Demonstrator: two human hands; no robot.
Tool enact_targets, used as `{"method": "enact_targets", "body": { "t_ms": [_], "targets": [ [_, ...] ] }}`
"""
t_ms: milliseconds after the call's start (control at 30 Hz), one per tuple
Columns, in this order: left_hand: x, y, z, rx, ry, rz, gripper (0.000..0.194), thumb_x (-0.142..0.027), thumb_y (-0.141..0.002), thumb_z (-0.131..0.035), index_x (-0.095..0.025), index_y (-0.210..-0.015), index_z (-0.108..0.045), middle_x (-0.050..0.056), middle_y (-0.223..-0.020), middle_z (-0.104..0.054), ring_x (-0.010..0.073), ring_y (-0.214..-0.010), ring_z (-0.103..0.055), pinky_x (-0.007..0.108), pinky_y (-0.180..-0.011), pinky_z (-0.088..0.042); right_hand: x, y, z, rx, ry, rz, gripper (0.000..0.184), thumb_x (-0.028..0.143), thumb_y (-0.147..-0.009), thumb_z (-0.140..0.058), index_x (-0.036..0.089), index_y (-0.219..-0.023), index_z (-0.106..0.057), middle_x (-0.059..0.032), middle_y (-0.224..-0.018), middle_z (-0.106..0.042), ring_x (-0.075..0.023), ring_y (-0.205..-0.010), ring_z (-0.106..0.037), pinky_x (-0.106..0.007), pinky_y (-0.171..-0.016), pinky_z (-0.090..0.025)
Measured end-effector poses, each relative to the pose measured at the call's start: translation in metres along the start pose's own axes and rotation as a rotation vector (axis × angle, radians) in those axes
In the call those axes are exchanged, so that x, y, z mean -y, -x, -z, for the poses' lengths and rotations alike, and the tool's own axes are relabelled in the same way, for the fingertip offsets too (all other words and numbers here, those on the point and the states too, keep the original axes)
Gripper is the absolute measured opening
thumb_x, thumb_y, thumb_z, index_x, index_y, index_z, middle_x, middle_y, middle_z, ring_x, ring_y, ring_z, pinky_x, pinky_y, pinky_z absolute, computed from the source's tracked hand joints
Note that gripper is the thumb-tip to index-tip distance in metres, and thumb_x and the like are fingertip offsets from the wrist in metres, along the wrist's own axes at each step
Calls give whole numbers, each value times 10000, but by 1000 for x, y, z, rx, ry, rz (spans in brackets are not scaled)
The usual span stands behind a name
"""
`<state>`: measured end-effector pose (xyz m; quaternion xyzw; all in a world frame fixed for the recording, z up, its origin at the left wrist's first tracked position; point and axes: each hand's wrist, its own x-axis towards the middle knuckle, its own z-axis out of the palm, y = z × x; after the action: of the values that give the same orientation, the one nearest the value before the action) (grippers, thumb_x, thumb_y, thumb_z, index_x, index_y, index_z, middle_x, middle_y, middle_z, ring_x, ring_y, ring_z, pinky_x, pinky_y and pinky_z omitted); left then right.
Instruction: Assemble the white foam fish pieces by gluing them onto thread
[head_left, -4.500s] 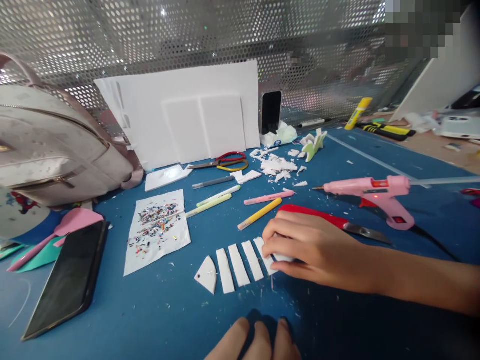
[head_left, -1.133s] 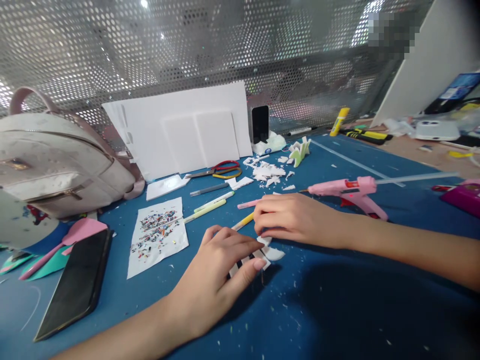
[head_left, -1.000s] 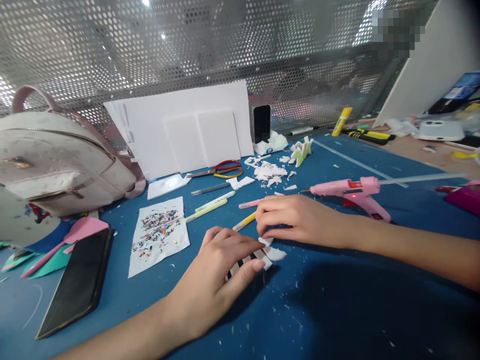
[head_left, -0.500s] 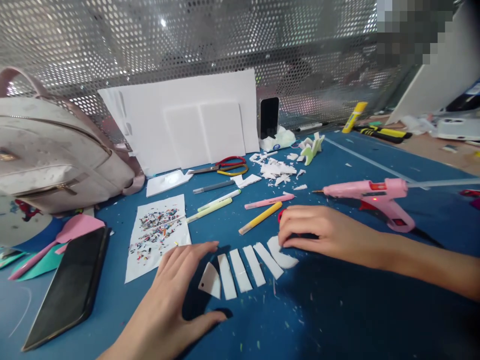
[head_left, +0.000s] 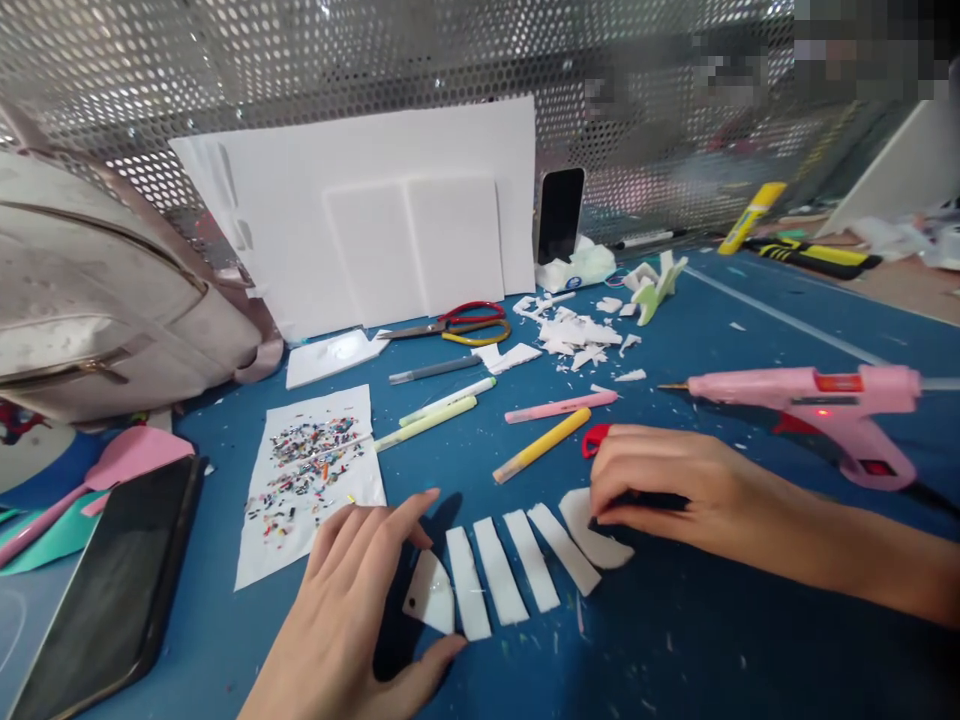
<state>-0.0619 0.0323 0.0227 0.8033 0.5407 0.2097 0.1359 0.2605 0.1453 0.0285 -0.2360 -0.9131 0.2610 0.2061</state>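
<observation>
Several white foam pieces lie in a row on the blue table. At the row's left end is a rounded foam piece (head_left: 432,596) with a dark dot; foam strips (head_left: 500,572) follow it. A curved foam piece (head_left: 592,530) makes the right end. My left hand (head_left: 360,600) is open, its thumb and index finger spread around the rounded piece, the thumb tip by its lower edge. My right hand (head_left: 667,485) has its fingers curled, with the fingertips pinched at the edge of the curved piece. A small red object (head_left: 595,440), partly hidden, shows beside the right fingers.
A pink glue gun (head_left: 817,400) lies right, its red light on. Behind the row are markers (head_left: 541,446), scissors (head_left: 465,323) and foam scraps (head_left: 577,333). Left are a paper with colourful bits (head_left: 322,480), a black phone (head_left: 112,590) and a backpack (head_left: 127,290). White boards (head_left: 360,230) stand behind.
The view has shifted, so most things appear larger or displaced. My left thumb and index finger have come closer to the rounded foam piece. The right hand stays at the curved piece.
</observation>
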Motion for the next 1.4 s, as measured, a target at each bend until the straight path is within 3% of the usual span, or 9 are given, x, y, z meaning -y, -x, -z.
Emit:
{"method": "enact_targets", "body": {
  "t_ms": [400, 667, 1000, 1400],
  "targets": [
    [4, 4, 4, 9, 41, -13, 680, -203, -895, -532, -314, -1513, -271, 63, -1228, -623, 274, -1132, -556, 481, -1039, -408, 5, 0, -1, -26, 6, -24, 37, 252, -961, -639, 251, -964, -675, 2, -883, -670, -135, -823, -634, -247, -722, -498],
    [2, 5, 5, -11, 30, -8, 637, -206, -912, -492, -331, -1502, -288, 21, -1227, -623, 240, -1156, -545, 426, -1056, -400, 9, -1, -3, -48, 16, -5, 44, 233, -967, -628, 252, -977, -666, 5, -884, -670, -127, -822, -617, -242, -729, -491],
    [3, 4, 5, -32, -2, -16, 627, -216, -914, -504, -319, -1499, -305, 39, -1225, -632, 257, -1155, -559, 437, -1046, -425, 7, 0, -6, -77, 59, -20, 34, 225, -965, -630, 249, -966, -655, -6, -893, -665, -135, -834, -621, -244, -724, -490],
    [-2, -2, 1, 38, 0, -4, 792, -283, -857, -661, -335, -1529, -245, 79, -1361, -567, 319, -1245, -514, 501, -1073, -401, 7, 3, -6, -82, 49, -45, 69, 267, -974, -614, 254, -970, -681, -14, -892, -676, -161, -836, -630, -287, -738, -485]
  ]
}}
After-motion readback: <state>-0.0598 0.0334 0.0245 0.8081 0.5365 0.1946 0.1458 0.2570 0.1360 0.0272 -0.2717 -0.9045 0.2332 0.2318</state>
